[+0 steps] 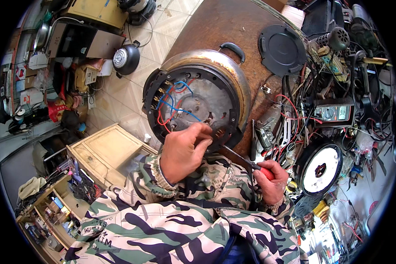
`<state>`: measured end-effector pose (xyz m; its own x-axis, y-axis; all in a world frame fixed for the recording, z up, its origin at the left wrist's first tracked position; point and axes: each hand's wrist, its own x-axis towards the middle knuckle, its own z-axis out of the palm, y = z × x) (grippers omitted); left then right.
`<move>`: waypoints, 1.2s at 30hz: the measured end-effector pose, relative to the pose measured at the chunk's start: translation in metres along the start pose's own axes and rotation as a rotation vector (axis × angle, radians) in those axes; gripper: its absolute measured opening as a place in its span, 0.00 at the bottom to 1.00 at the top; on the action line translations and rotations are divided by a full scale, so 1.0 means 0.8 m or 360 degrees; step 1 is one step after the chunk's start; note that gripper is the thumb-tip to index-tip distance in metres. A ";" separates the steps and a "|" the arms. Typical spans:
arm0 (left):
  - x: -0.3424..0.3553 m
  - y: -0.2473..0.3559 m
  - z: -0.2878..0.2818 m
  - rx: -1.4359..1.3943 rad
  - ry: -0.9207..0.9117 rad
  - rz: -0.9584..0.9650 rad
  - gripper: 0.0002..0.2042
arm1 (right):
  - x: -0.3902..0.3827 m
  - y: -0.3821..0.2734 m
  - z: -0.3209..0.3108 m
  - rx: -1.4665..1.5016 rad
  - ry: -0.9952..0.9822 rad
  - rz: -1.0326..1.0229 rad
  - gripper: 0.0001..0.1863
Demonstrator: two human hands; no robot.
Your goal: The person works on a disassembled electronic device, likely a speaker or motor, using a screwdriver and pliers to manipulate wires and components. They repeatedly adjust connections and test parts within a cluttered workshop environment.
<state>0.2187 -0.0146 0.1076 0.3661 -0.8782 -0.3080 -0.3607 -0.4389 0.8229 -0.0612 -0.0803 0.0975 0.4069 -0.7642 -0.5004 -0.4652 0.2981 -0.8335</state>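
An upturned round electric pot (241, 81) with a stained metal body rests on the brown tabletop, its underside exposed. Inside its black base ring (151, 114), blue wires (176, 105) and red wires (161, 118) run over a grey metal plate. My left hand (185, 152) is at the near rim, thumb and fingers pinched together; whatever they hold is hidden. My right hand (272, 182) grips a screwdriver (265, 173) by its red handle. The shaft points up and left to the ring's near edge, close to my left fingertips. Whether its tip touches a screw cannot be made out.
A round black cover (282, 49) lies on the brown tabletop (215, 22) behind the pot. Tangled cables, tools and a multimeter (333, 114) crowd the right side. A white disc with a black rim (321, 169) stands there too. Wooden drawers (103, 149) are at the left.
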 end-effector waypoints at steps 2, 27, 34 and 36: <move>0.000 0.001 0.001 0.0097 -0.0007 0.0067 0.10 | 0.000 -0.004 0.001 -0.0016 -0.0002 0.0041 0.11; 0.023 0.002 -0.005 0.0285 -0.0264 0.0063 0.11 | 0.002 -0.011 -0.005 -0.0019 -0.0073 0.0127 0.11; 0.024 0.003 -0.001 0.0282 -0.0286 0.0105 0.11 | -0.001 -0.004 -0.003 0.0139 -0.0056 0.0137 0.12; 0.022 0.007 0.000 0.0238 -0.0244 0.0036 0.11 | 0.002 -0.006 -0.003 0.0073 -0.0073 0.0092 0.12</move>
<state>0.2230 -0.0324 0.1068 0.2258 -0.9018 -0.3686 -0.4947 -0.4321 0.7540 -0.0606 -0.0843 0.1011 0.4167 -0.7182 -0.5573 -0.4530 0.3675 -0.8122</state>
